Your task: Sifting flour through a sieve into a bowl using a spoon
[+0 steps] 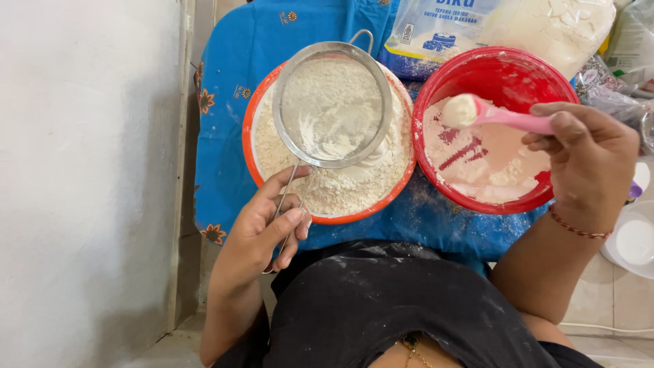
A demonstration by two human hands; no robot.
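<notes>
Gripping the thin wire handle of a round metal mesh sieve (332, 103), the person's left hand (267, 225) closes its fingers and thumb around the wires near the bottom of the view, just above a black, flour-dusted garment (381, 307). Across from it, the right hand (591, 160) pinches the handle of a pink plastic spoon (497, 114), whose bowl carries a heaped mound of white flour and points left. A thin red bracelet (579, 232) circles that wrist.

Farther out, the sieve rests over a round orange-rimmed bowl (253, 160) filled with sifted white flour; the sieve itself holds a shallow layer of flour, thickest near its lower edge. Just beside this bowl, on the right, stands a red plastic tub (507, 68) with patches of flour and streaks of bare red bottom showing. The loaded spoon hovers above the tub's left inner side, close to the sieve rim but apart from it.

Both containers sit on a blue cloth with small orange flower prints (238, 61), sprinkled with flour. Beyond them, at the top edge, lies an opened clear plastic flour bag (545, 27). A white wall (82, 170) fills the left side.
</notes>
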